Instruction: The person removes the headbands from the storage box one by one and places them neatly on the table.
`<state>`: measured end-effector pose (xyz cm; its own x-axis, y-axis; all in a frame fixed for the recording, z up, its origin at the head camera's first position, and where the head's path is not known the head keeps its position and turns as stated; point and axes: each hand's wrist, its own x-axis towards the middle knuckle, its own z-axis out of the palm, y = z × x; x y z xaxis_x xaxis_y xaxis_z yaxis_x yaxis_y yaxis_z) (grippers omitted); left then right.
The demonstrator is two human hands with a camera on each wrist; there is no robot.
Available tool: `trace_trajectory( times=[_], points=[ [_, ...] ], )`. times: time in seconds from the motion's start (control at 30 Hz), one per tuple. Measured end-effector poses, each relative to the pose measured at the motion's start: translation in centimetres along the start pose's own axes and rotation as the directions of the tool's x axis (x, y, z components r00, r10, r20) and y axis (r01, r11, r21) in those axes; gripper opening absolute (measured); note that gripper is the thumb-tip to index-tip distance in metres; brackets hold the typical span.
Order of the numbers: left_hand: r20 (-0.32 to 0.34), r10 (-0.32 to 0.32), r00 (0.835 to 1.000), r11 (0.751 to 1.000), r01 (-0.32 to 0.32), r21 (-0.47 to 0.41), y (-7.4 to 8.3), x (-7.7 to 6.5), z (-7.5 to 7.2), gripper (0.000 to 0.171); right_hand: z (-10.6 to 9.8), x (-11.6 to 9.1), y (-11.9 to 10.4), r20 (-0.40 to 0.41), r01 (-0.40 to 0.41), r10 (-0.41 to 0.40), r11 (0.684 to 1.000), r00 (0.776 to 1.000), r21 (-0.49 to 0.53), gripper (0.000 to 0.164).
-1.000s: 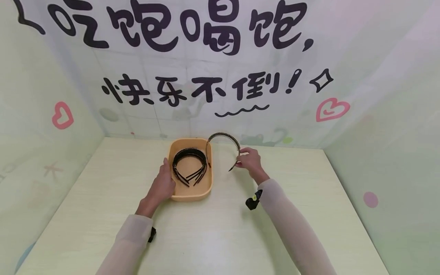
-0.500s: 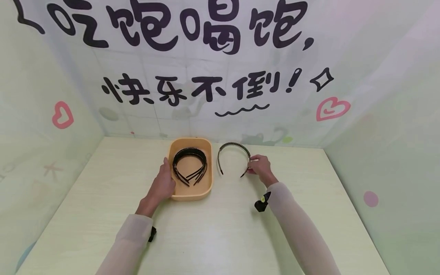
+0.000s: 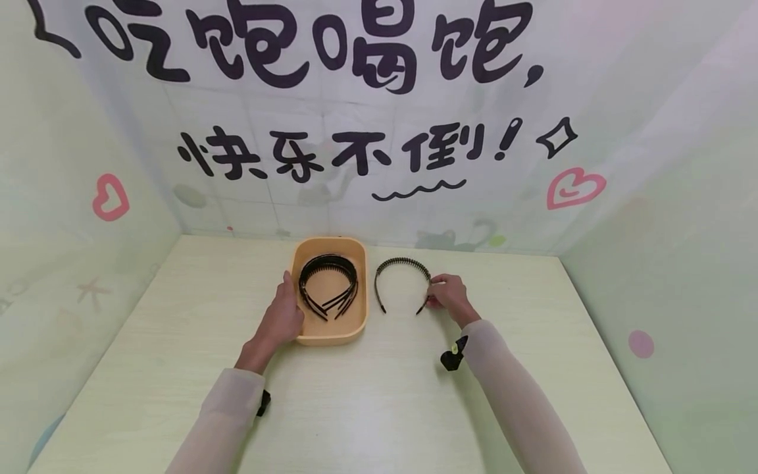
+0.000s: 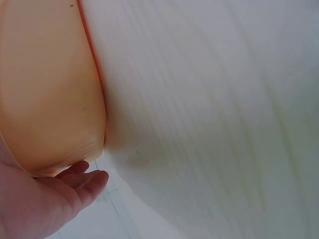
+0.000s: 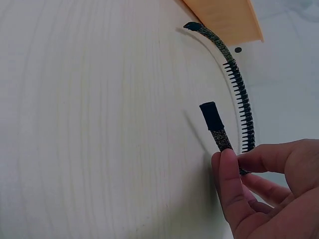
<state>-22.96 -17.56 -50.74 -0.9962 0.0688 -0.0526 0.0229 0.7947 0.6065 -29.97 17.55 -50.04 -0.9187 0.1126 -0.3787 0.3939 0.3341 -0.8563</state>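
Note:
In the head view my right hand (image 3: 449, 297) pinches one leg of a toothed headband (image 3: 404, 261), low over the table to the right of the bin. The right wrist view shows thumb and fingers on the band (image 5: 244, 107), which has a dark speckled surface, small comb teeth and black end caps. My left hand (image 3: 281, 316) grips the left side of an orange plastic bin (image 3: 331, 340), thumb up at the rim. In the left wrist view its fingers curl at the bin's end wall (image 4: 55, 94). Several black headbands (image 3: 328, 261) lie nested inside the bin.
The pale wood-grain table (image 3: 355, 408) meets a printed back wall (image 3: 331, 204) just behind the bin. Side walls (image 3: 663, 276) stand at left and right. Each wrist carries a small black camera (image 3: 453, 354).
My right hand has carried the toothed headband from over the bin's right rim out to the right, then lowered it toward the table. My left hand has stayed on the bin.

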Motion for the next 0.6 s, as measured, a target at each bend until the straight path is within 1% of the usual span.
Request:
trace_trajectory(
  times=[0.23, 0.37, 0.47, 0.6],
  points=[
    [0.004, -0.008, 1.0, 1.0, 0.008, -0.006, -0.03, -0.03, 0.11, 0.076, -0.08, 0.02, 0.26, 0.014, 0.003, -0.003, 1.0, 1.0, -0.006, 0.038],
    [0.002, -0.013, 1.0, 1.0, 0.013, -0.009, 0.0, -0.03, 0.12, 0.076, -0.16, 0.03, 0.23, 0.025, 0.025, -0.024, 0.999, 0.999, -0.035, 0.038],
    [0.001, -0.013, 1.0, 1.0, 0.013, -0.008, 0.06, -0.04, 0.06, 0.076, -0.15, 0.08, 0.14, 0.026, 0.049, -0.047, 0.995, 0.999, -0.088, 0.037],
    [0.004, -0.015, 1.0, 1.0, 0.016, -0.007, 0.13, -0.04, 0.01, 0.076, 0.03, 0.08, -0.02, 0.027, 0.058, -0.054, 0.984, 0.998, -0.171, 0.035]
  ],
)
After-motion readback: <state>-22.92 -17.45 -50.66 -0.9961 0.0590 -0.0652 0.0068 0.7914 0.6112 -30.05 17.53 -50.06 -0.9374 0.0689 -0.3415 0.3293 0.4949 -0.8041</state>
